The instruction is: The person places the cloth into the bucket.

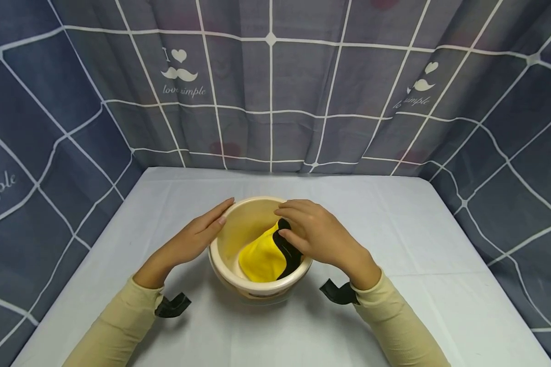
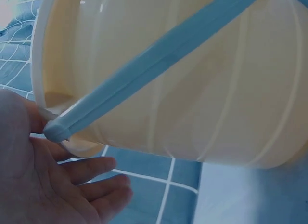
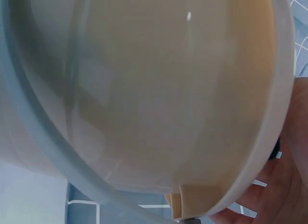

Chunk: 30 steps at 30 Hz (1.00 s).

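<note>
A cream bucket (image 1: pixel 260 293) stands upright on the white table. Inside it a soft yellow and black cloth item (image 1: pixel 261 259) leans up the right wall; its exact kind does not show. My left hand (image 1: pixel 193 235) lies along the left of the rim with fingers extended. In the left wrist view those fingers (image 2: pixel 103 185) spread beside the bucket's blue-looking handle (image 2: pixel 159 60). My right hand (image 1: pixel 318 234) arches over the right of the rim, with thumb and fingers parted around the cloth's black top edge. The right wrist view puts this hand (image 3: pixel 288 185) just outside the rim.
The white table (image 1: pixel 394 306) reaches out on every side of the bucket. Grey-blue curtains (image 1: pixel 298 76) with white grid lines enclose the back and both sides. A black strap end (image 1: pixel 173 306) sticks out from the left sleeve, and another strap (image 1: pixel 338 292) from the right.
</note>
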Each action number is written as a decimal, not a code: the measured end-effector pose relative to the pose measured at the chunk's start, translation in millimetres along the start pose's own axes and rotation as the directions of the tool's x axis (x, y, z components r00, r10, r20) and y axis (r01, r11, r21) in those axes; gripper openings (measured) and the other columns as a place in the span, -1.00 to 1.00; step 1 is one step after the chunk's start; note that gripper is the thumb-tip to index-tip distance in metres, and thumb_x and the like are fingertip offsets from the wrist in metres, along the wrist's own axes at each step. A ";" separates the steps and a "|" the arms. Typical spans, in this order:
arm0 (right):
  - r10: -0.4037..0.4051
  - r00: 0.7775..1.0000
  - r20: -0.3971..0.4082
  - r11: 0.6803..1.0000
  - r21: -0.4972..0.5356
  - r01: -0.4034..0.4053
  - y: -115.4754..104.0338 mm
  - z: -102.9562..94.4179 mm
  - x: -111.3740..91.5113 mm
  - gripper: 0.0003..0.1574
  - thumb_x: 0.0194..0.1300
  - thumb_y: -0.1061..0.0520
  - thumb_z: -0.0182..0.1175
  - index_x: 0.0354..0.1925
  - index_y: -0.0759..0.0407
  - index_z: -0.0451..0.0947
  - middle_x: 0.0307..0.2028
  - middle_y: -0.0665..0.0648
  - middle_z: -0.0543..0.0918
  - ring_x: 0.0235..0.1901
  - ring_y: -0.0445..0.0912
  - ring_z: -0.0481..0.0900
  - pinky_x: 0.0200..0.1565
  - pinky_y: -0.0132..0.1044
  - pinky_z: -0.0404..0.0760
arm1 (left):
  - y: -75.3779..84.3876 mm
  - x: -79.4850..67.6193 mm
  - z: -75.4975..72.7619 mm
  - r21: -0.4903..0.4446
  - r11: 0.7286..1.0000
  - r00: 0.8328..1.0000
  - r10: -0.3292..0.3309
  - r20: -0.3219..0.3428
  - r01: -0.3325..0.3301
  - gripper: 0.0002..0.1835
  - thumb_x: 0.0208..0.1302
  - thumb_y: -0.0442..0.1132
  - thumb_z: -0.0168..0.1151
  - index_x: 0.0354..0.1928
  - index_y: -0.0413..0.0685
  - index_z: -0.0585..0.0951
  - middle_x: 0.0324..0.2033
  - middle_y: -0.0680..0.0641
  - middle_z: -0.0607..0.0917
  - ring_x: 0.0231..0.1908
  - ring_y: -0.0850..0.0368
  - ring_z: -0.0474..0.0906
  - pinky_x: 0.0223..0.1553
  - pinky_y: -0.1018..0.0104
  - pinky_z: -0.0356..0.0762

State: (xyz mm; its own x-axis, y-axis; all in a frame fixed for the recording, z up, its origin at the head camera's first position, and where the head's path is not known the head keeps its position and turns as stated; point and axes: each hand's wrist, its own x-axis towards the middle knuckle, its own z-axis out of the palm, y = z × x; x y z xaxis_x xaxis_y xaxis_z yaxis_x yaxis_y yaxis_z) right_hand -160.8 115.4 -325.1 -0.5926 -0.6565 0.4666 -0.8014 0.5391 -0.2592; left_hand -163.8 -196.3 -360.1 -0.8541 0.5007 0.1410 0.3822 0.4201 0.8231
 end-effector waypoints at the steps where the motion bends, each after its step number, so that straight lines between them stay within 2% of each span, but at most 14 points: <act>1: 0.002 1.000 -0.005 1.000 -0.002 -0.002 0.5 -0.2 -0.7 -0.53 0.37 0.07 0.35 0.17 0.22 0.63 0.16 0.17 0.64 0.21 0.07 0.54 0.30 -0.03 0.44 | 0.5 -0.1 0.1 0.002 1.000 1.000 0.001 0.000 -0.001 -0.42 0.69 -0.10 -0.21 0.60 -0.15 0.09 0.55 -0.19 0.15 0.53 -0.12 0.02 0.47 -0.17 -0.01; 9: 0.015 0.999 -0.047 1.000 -0.008 -0.015 4.0 -2.5 -5.4 -0.50 0.39 0.05 0.32 0.22 0.23 0.61 0.21 0.21 0.61 0.28 0.09 0.48 0.35 0.00 0.38 | 5.5 -1.6 -1.8 0.051 0.999 1.000 -0.002 -0.017 0.002 -0.41 0.69 -0.08 -0.22 0.59 -0.20 0.10 0.53 -0.22 0.18 0.52 -0.17 0.05 0.45 -0.22 0.00; 16: 0.015 0.998 -0.069 1.000 -0.016 -0.016 7.7 -4.4 -7.0 -0.52 0.41 0.08 0.30 0.22 0.24 0.62 0.20 0.23 0.61 0.30 0.13 0.46 0.37 0.03 0.36 | 4.8 -2.6 -4.9 0.068 0.997 0.999 -0.037 -0.026 0.038 -0.40 0.68 -0.03 -0.20 0.60 -0.10 0.11 0.55 -0.15 0.15 0.53 -0.11 0.03 0.47 -0.18 -0.01; 30: 0.041 0.994 -0.100 0.998 -0.032 -0.045 11.2 -6.9 -11.2 -0.51 0.41 0.07 0.31 0.22 0.25 0.61 0.20 0.23 0.62 0.30 0.16 0.47 0.37 0.03 0.35 | 5.5 -3.1 -5.2 0.142 0.989 0.999 -0.036 -0.040 0.041 -0.40 0.67 -0.01 -0.17 0.60 -0.06 0.15 0.54 -0.16 0.17 0.52 -0.15 0.05 0.47 -0.21 0.01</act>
